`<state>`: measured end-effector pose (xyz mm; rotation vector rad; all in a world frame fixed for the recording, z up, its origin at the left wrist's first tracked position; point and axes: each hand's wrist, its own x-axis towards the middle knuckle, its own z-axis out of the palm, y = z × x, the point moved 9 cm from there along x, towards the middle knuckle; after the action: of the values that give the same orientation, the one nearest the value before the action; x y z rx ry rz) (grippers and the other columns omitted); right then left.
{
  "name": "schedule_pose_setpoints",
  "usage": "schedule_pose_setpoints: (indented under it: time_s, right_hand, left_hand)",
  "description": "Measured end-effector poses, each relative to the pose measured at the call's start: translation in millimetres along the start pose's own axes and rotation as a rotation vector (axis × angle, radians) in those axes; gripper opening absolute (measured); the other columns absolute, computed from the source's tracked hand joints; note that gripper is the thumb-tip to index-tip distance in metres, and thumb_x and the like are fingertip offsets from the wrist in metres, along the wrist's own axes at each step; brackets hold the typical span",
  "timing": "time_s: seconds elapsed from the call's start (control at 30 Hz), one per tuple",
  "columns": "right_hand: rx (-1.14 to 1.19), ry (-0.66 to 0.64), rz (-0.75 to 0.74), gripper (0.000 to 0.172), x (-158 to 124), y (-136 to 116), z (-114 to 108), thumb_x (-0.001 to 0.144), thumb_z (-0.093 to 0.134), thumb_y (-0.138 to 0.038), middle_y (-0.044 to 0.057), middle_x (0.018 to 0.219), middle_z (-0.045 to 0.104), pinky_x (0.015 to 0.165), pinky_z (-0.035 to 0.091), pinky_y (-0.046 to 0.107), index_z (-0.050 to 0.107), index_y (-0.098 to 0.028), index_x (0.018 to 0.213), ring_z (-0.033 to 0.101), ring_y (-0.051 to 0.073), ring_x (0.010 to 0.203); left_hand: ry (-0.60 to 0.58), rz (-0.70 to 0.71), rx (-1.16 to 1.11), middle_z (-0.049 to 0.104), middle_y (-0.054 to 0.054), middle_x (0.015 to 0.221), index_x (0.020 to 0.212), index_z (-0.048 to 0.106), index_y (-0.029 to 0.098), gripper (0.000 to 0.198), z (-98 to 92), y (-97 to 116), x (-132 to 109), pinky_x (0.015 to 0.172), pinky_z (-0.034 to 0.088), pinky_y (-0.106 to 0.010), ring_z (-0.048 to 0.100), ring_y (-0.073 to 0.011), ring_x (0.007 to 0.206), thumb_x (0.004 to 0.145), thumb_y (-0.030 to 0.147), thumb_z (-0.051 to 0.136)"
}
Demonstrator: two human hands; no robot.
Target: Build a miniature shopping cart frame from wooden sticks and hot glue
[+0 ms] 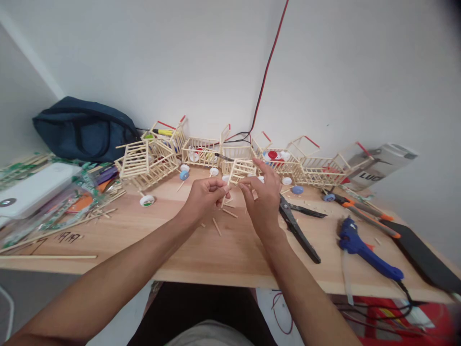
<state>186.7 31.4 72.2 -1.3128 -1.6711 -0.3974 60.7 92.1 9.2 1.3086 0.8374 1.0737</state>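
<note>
Near the middle of the table, my left hand (208, 194) is closed, its thumb and forefinger pinching a small stick frame (242, 169) at its lower left corner. My right hand (264, 199) is at the frame's lower right side, thumb and forefinger tips almost together; whether anything lies between them is too small to tell. Behind the hands stand several small stick carts, among them one with red and white pieces inside (279, 157). Short loose sticks (216, 227) lie below the hands.
Black-handled cutters (298, 230), a blue glue gun (367, 247) and orange-handled pliers (372, 216) lie to the right. At the left are a white box (36, 190), plastic bags with sticks and a dark blue bag (86, 127). Bottle caps (147, 201) lie about.
</note>
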Motion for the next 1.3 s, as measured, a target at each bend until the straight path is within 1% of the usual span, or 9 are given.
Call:
schedule_pose_setpoints:
  time_s: [0.3, 1.0, 1.17, 1.3]
  right_hand:
    - [-0.037, -0.019, -0.016, 0.009, 0.5, -1.8, 1.8, 0.085, 0.056, -0.021, 0.008, 0.135, 0.052, 0.103, 0.033, 0.047, 0.062, -0.021, 0.078, 0.042, 0.027, 0.128]
    - [-0.070, -0.063, -0.021, 0.008, 0.6, -0.4, 4.5, 0.084, 0.058, -0.019, 0.007, 0.136, 0.051, 0.102, 0.034, 0.049, 0.061, -0.022, 0.077, 0.042, 0.028, 0.128]
    - [-0.084, -0.043, -0.023, 0.007, 0.8, 1.4, 3.7, 0.084, 0.059, -0.022, 0.006, 0.135, 0.051, 0.102, 0.033, 0.049, 0.063, -0.023, 0.078, 0.041, 0.028, 0.128]
    - [-0.062, -0.017, -0.011, 0.008, 2.0, 3.4, 2.2, 0.086, 0.058, -0.027, 0.006, 0.133, 0.053, 0.104, 0.032, 0.048, 0.064, -0.023, 0.083, 0.041, 0.027, 0.128]
  left_hand:
    - [0.024, -0.016, -0.018, 0.062, -0.001, 0.064, 0.071, 0.062, 0.012, 0.027, -0.3, -3.7, 0.0, 0.045, 0.036, -0.020, 0.045, -0.0051, 0.044, 0.069, 0.037, 0.073]
    - [0.025, 0.007, -0.004, 0.063, -0.002, 0.062, 0.071, 0.063, 0.011, 0.027, -2.5, -3.8, 0.9, 0.045, 0.037, -0.020, 0.047, -0.0057, 0.044, 0.068, 0.035, 0.075]
    - [0.020, -0.009, -0.018, 0.062, -0.001, 0.062, 0.071, 0.062, 0.011, 0.028, -1.1, -4.6, 0.6, 0.045, 0.037, -0.020, 0.047, -0.0057, 0.044, 0.067, 0.036, 0.075]
    - [0.027, -0.020, -0.052, 0.063, -0.001, 0.064, 0.071, 0.062, 0.012, 0.026, -1.8, -5.4, 0.4, 0.046, 0.039, -0.020, 0.047, -0.0053, 0.045, 0.068, 0.035, 0.074]
